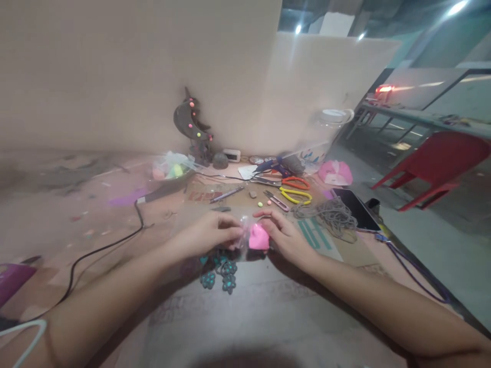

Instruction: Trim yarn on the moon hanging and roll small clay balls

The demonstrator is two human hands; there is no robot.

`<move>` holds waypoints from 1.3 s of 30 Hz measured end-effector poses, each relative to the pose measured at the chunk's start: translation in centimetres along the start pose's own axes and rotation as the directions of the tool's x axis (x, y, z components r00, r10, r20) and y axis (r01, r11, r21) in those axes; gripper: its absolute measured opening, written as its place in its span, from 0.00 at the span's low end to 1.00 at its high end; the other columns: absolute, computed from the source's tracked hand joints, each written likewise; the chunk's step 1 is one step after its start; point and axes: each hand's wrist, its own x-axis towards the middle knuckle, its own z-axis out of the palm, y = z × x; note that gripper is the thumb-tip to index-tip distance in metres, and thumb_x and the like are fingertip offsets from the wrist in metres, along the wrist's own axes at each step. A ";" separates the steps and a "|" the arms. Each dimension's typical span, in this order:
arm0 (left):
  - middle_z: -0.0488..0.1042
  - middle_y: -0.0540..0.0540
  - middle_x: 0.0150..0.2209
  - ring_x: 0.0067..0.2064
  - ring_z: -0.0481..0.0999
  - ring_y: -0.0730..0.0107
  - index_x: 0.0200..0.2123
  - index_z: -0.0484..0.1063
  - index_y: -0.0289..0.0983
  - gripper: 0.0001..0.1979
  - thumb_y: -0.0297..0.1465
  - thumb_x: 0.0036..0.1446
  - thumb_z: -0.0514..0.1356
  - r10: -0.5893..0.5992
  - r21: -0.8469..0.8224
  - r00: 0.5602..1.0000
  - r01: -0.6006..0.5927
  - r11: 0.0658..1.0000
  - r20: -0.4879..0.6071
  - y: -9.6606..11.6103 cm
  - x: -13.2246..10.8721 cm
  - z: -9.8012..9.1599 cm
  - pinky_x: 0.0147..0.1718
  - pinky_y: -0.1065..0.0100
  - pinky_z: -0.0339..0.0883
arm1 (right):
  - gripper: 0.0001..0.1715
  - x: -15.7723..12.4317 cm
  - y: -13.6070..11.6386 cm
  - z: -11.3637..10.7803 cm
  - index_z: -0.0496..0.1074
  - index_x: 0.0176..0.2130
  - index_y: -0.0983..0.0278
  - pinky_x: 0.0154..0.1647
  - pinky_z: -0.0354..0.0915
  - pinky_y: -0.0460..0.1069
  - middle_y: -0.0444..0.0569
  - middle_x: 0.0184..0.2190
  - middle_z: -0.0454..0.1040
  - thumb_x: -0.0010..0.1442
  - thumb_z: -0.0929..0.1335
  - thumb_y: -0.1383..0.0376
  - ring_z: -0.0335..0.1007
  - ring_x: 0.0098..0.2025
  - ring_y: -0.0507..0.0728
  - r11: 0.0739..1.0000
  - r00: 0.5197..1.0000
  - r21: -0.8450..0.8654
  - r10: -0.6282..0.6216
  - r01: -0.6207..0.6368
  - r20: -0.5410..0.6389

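A small clear plastic bag with a lump of bright pink clay (pixel 258 237) in it is held between both hands over the table. My left hand (pixel 209 234) pinches the bag's left side with closed fingers. My right hand (pixel 283 234) grips the right side, fingers curled around the pink lump. Just below the hands lie several small teal and grey flower-shaped clay pieces (pixel 221 270) on the dark work surface.
Behind the hands lie orange-handled (pixel 294 182) and yellow-handled (pixel 296 194) scissors, a glue gun (pixel 268 165), a pen (pixel 226 194), grey cord (pixel 334 213), a dark phone (pixel 356 208), a bag of coloured clay (pixel 172 166), and a dark crescent figure (pixel 191 122). A black cable (pixel 95 251) runs left. A red chair (pixel 437 163) stands right.
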 end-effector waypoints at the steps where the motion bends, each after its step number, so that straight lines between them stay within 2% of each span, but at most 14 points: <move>1: 0.75 0.49 0.25 0.27 0.72 0.73 0.30 0.76 0.35 0.13 0.40 0.56 0.62 -0.017 0.074 0.999 0.013 0.997 0.051 0.2 -0.3 -0.1 0.30 0.70 0.65 | 0.19 -0.1 0.0 0.0 0.68 0.48 0.62 0.27 0.61 0.45 0.41 0.28 0.67 0.66 0.65 0.52 0.63 0.26 0.49 0.999 1.000 -0.052 -0.017 0.017 -0.004; 4: 0.77 0.50 0.25 0.28 0.73 0.72 0.28 0.77 0.36 0.14 0.40 0.58 0.61 -0.035 0.250 0.997 0.016 0.968 0.073 0.9 -0.9 -0.1 0.29 0.71 0.64 | 0.19 0.0 0.0 -0.2 0.68 0.48 0.62 0.27 0.59 0.45 0.41 0.29 0.66 0.66 0.65 0.52 0.61 0.27 0.50 0.994 1.000 -0.108 -0.012 0.014 0.021; 9: 0.78 0.51 0.27 0.29 0.74 0.71 0.29 0.78 0.38 0.11 0.39 0.57 0.62 -0.008 0.247 1.000 0.008 0.969 -0.002 0.5 -0.7 0.3 0.30 0.71 0.64 | 0.18 0.5 0.6 -0.4 0.69 0.47 0.62 0.32 0.62 0.47 0.45 0.34 0.69 0.66 0.63 0.53 0.64 0.31 0.52 0.991 1.000 -0.130 -0.014 0.016 0.020; 12: 0.78 0.51 0.28 0.31 0.74 0.70 0.30 0.77 0.38 0.10 0.38 0.57 0.62 0.020 0.229 0.999 -0.013 0.973 -0.029 0.3 -0.5 0.4 0.31 0.71 0.64 | 0.14 0.4 0.3 -0.5 0.67 0.44 0.62 0.40 0.65 0.49 0.47 0.38 0.71 0.63 0.66 0.56 0.67 0.37 0.54 0.969 0.990 -0.225 -0.119 0.101 -0.072; 14: 0.77 0.50 0.28 0.31 0.73 0.70 0.30 0.76 0.37 0.11 0.39 0.58 0.61 0.066 0.264 0.996 -0.047 0.963 -0.062 0.5 -0.7 0.5 0.30 0.71 0.62 | 0.10 0.0 -0.3 -0.5 0.67 0.38 0.62 0.41 0.64 0.50 0.46 0.35 0.70 0.60 0.69 0.58 0.66 0.37 0.54 0.919 0.968 -0.352 -0.226 0.174 -0.111; 15: 0.77 0.50 0.28 0.31 0.73 0.70 0.30 0.76 0.37 0.12 0.39 0.58 0.61 0.094 0.307 0.992 -0.065 0.950 -0.083 0.7 -0.8 0.6 0.30 0.70 0.62 | 0.10 -0.2 -0.7 -0.4 0.67 0.34 0.62 0.40 0.63 0.50 0.45 0.32 0.70 0.60 0.69 0.59 0.66 0.36 0.54 0.899 0.966 -0.393 -0.243 0.191 -0.087; 17: 0.76 0.50 0.28 0.31 0.72 0.70 0.28 0.75 0.37 0.12 0.38 0.59 0.59 0.146 0.410 0.984 -0.093 0.907 -0.102 1.1 -1.1 1.1 0.31 0.70 0.61 | 0.13 -0.7 -1.5 -0.1 0.68 0.30 0.63 0.37 0.62 0.49 0.44 0.28 0.70 0.64 0.66 0.58 0.66 0.32 0.53 0.908 0.983 -0.379 -0.184 0.179 0.022; 20: 0.76 0.50 0.28 0.32 0.72 0.69 0.28 0.75 0.38 0.12 0.36 0.61 0.58 0.181 0.539 0.981 -0.113 0.835 -0.074 1.2 -1.3 2.0 0.31 0.69 0.60 | 0.17 -1.0 -1.9 0.5 0.70 0.31 0.63 0.35 0.62 0.48 0.44 0.27 0.72 0.66 0.64 0.55 0.67 0.31 0.52 0.958 0.987 -0.269 -0.056 0.096 0.153; 25: 0.77 0.47 0.34 0.36 0.74 0.65 0.32 0.74 0.38 0.09 0.34 0.63 0.57 0.269 0.681 0.963 -0.183 0.709 -0.022 0.1 -1.2 2.9 0.36 0.67 0.63 | 0.17 -0.8 -1.2 0.9 0.70 0.33 0.63 0.36 0.64 0.48 0.45 0.29 0.74 0.62 0.67 0.52 0.68 0.32 0.53 0.979 0.982 -0.202 0.045 -0.007 0.185; 30: 0.77 0.47 0.35 0.38 0.75 0.64 0.33 0.73 0.38 0.08 0.35 0.63 0.59 0.300 0.738 0.954 -0.198 0.645 -0.007 -0.5 -1.1 2.8 0.37 0.67 0.63 | 0.12 -0.7 -0.9 0.9 0.71 0.35 0.65 0.36 0.65 0.48 0.46 0.30 0.76 0.61 0.68 0.57 0.69 0.32 0.53 0.966 0.980 -0.255 0.092 -0.044 0.178; 32: 0.77 0.47 0.35 0.38 0.75 0.63 0.33 0.73 0.39 0.08 0.36 0.61 0.61 0.297 0.739 0.955 -0.198 0.644 -0.004 -0.4 -1.1 2.7 0.37 0.67 0.63 | 0.11 -0.7 -0.9 0.9 0.72 0.36 0.65 0.37 0.65 0.48 0.47 0.31 0.76 0.62 0.67 0.59 0.69 0.33 0.53 0.955 0.982 -0.296 0.069 -0.013 0.178; 35: 0.77 0.49 0.33 0.36 0.74 0.65 0.30 0.73 0.39 0.09 0.37 0.60 0.63 0.267 0.699 0.963 -0.167 0.696 -0.036 -0.2 -1.1 2.6 0.35 0.68 0.62 | 0.10 -0.7 -0.9 0.7 0.73 0.35 0.64 0.37 0.64 0.48 0.46 0.31 0.76 0.63 0.65 0.61 0.69 0.33 0.53 0.945 0.982 -0.324 0.019 0.043 0.185; 39: 0.76 0.49 0.32 0.34 0.73 0.66 0.30 0.73 0.39 0.10 0.38 0.61 0.60 0.251 0.676 0.965 -0.135 0.724 -0.076 0.1 -1.1 2.5 0.34 0.68 0.61 | 0.11 -0.5 -1.1 0.5 0.72 0.32 0.63 0.35 0.62 0.46 0.44 0.28 0.74 0.64 0.64 0.62 0.68 0.31 0.52 0.940 0.982 -0.330 -0.026 0.087 0.187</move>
